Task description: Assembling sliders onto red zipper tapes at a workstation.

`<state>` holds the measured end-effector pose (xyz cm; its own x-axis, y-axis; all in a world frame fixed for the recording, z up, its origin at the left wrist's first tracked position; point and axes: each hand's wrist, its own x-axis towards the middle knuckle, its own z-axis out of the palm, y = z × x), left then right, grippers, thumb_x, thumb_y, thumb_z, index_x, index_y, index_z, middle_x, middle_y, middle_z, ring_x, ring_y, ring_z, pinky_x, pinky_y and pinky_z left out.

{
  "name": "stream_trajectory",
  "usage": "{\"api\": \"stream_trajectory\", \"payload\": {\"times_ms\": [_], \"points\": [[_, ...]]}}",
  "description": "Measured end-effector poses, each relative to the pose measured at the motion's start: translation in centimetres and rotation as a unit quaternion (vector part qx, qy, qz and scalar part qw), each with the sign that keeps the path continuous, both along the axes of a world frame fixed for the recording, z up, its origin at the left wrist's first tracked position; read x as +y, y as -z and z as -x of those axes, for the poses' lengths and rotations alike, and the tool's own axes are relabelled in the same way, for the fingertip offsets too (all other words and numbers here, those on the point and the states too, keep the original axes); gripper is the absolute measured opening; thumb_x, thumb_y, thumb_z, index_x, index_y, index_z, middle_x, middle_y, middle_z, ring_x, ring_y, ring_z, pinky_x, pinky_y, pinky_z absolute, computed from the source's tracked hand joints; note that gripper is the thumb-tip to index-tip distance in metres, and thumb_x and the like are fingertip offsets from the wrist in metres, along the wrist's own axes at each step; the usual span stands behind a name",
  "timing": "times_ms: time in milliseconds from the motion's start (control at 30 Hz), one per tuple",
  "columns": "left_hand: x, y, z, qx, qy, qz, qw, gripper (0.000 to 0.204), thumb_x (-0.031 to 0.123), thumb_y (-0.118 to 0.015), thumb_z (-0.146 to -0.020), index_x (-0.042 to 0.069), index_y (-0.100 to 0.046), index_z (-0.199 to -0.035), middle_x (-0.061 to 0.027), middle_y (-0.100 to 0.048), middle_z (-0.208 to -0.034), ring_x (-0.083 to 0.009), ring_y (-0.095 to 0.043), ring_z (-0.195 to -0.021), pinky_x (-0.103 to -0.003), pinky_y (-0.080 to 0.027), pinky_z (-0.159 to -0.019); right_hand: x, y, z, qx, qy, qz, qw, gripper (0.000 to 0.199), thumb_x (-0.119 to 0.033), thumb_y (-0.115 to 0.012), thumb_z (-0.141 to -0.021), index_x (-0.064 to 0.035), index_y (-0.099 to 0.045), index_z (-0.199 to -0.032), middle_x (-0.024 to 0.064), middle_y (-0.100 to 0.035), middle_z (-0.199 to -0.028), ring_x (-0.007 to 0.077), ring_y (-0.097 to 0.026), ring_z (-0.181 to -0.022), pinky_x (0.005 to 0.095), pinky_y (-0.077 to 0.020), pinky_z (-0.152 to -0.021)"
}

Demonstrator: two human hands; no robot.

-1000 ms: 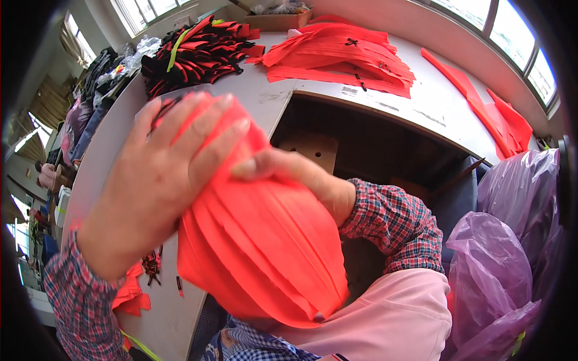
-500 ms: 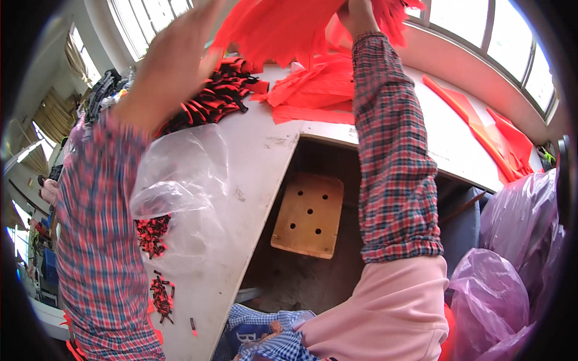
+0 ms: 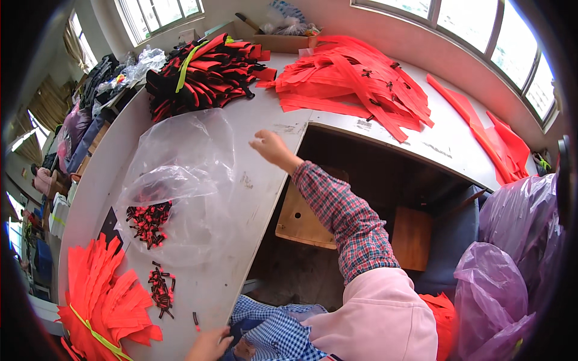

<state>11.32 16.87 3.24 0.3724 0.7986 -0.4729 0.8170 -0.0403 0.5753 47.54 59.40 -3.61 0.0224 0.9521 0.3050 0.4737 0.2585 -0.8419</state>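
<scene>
My right hand (image 3: 274, 150) is over the white table by its inner edge, fingers loosely bent and nothing visible in them. At the lower edge my left hand (image 3: 209, 345) shows in part, fingers toward the blue checked apron (image 3: 274, 337); nothing shows in it. Close to it lies a single small black-and-red piece (image 3: 195, 320), with a small heap of such pieces (image 3: 161, 292) farther up. A wide pile of red fabric strips (image 3: 343, 78) lies at the far side, a few dark bits on top.
A clear plastic bag (image 3: 198, 144) holds more small pieces. Bundles tied with yellow-green bands lie at the far left, black-and-red strips (image 3: 208, 75), and near left, red strips (image 3: 105, 295). A stool (image 3: 307, 219) stands under the table opening. Purple bags (image 3: 490, 283) are at the right.
The red strips my right hand held up at the far side now lie spread on the table. My right hand has drawn back empty; my left has dropped to the lower edge.
</scene>
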Motion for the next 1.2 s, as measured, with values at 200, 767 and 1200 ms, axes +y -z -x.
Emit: {"api": "stream_trajectory", "payload": {"times_ms": [200, 767, 1200], "points": [[-16.9, 8.7, 7.1, 0.192, -0.091, 0.07, 0.975, 0.029, 0.023, -0.055, -0.095, 0.0, -0.066, -0.109, -0.0272, -0.067, -0.095, -0.042, -0.066, -0.092, -0.049, -0.052, -0.078, -13.5, 0.4, 7.0, 0.029, -0.096, 0.022, 0.995, 0.033, -0.022, -0.065, -0.092, 0.0043, -0.065, -0.112, 0.0225, -0.068, -0.11, 0.0347, -0.065, -0.104, 0.0418, -0.0511, -0.089], [-29.7, 10.5, 10.3, 0.076, -0.447, -0.248, 0.856, 0.037, 0.007, -0.066, -0.084, 0.001, -0.06, -0.12, -0.018, -0.062, -0.12, -0.0375, -0.056, -0.116, -0.042, -0.045, -0.1, -39.8, 5.2, 23.5, -0.066, -0.507, -0.085, 0.855, 0.023, 0.001, -0.064, -0.087, -0.0006, -0.064, -0.11, 0.0165, -0.068, -0.108, 0.0332, -0.07, -0.092, 0.0366, -0.0579, -0.077], [-32.5, 18.6, 15.1, 0.29, -0.438, -0.249, 0.814, 0.044, 0.032, -0.057, -0.096, 0.002, -0.059, -0.127, -0.0169, -0.061, -0.127, -0.0371, -0.048, -0.127, -0.057, -0.035, -0.103, -37.3, 17.2, 19.4, -0.405, -0.315, -0.173, 0.84, 0.022, -0.012, -0.055, -0.092, 0.0037, -0.065, -0.102, 0.0218, -0.065, -0.109, 0.0379, -0.061, -0.108, 0.0462, -0.0486, -0.097]]}}
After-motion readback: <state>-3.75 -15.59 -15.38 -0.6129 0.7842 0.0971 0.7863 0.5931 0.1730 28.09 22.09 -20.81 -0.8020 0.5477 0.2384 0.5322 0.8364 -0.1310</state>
